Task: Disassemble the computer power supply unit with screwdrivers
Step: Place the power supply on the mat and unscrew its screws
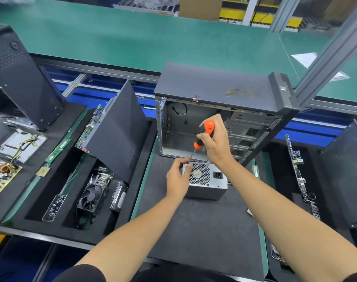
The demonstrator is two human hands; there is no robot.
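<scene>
On the far green bench top [133,37] nothing sits close to my work; nearer, I see the black mat [204,220] carrying an open computer case [214,88], stripped bare inside, at its far edge. Just near of the case stands the grey power supply unit [208,184], fan grille facing up. My right hand [216,143] grips the orange-and-black screwdriver [204,135], its shaft slanting down to the unit's far left corner. My left hand [177,178] pinches at that same corner, fingers beside the tip. Left of the mat, a tray holds a cooling fan [92,198] and a box of screws [53,208].
</scene>
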